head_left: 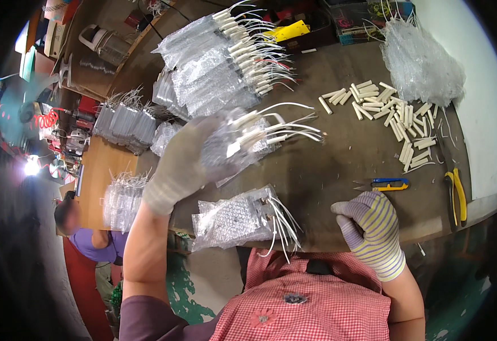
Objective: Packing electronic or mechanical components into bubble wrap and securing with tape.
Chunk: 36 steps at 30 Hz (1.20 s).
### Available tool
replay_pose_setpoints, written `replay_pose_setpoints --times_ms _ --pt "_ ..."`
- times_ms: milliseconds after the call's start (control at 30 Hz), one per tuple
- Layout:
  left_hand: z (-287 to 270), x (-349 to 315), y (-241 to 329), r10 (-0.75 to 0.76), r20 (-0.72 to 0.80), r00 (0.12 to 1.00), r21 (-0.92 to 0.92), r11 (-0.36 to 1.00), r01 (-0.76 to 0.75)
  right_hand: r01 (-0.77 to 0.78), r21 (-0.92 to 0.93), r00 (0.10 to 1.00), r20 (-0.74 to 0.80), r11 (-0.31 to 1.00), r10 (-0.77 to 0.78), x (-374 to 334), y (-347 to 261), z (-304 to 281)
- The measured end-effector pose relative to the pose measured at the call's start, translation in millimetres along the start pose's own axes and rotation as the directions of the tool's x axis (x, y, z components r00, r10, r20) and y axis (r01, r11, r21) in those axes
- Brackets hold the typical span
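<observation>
My left hand (183, 156), in a pale grey glove, is closed round a bubble-wrapped bundle of wired parts (220, 142). Pale tube ends and white wires stick out of the bundle to the right; motion blurs it a little. Below it, at the table's near edge, lies another bubble-wrapped packet (234, 223) with white wires hanging out. My right hand (370, 227), in a striped glove, hovers by the near edge with its fingers curled in and nothing showing in them. Small blue-and-yellow thread snips (390, 184) lie just beyond it.
Many wrapped bundles (214, 68) are piled at the far left. Loose white tubes (396, 113) are scattered at right, near yellow-handled pliers (457, 196). A big clear plastic bag (422, 62) stands at the back right. Another person (92, 241) sits at left.
</observation>
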<state>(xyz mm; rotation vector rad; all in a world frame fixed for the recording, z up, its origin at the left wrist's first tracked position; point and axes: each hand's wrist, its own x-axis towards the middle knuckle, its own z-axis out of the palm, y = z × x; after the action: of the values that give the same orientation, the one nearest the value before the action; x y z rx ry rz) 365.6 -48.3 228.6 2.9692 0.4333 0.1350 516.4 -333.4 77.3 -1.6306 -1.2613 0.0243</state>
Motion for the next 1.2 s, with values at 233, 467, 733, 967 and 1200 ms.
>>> replay_pose_setpoints --times_ms 233,467,733,967,1200 --pt "68.7 46.6 -25.3 -0.035 0.156 0.987 0.203 0.979 0.003 0.027 0.018 1.000 0.009 0.999 -0.027 2.4 -0.6 2.1" --pt "73.4 38.9 -36.5 -0.075 0.162 0.984 0.109 0.992 0.058 0.043 -0.197 0.995 -0.078 0.980 -0.059 71.5 20.1 -17.4" --pt "68.7 39.4 -33.1 0.045 0.064 0.997 0.098 0.994 -0.052 -0.112 -0.805 0.933 0.116 0.583 0.340 157.8 82.8 10.2" --pt "32.0 -25.2 15.5 0.012 -0.100 0.995 -0.447 0.893 -0.056 0.026 -0.768 0.972 0.170 0.640 0.165 111.1 58.6 1.0" --pt "65.8 -33.3 60.7 0.182 -0.035 0.983 -0.330 0.926 -0.184 0.003 -0.392 0.998 0.053 0.920 0.019 92.6 14.1 -5.3"
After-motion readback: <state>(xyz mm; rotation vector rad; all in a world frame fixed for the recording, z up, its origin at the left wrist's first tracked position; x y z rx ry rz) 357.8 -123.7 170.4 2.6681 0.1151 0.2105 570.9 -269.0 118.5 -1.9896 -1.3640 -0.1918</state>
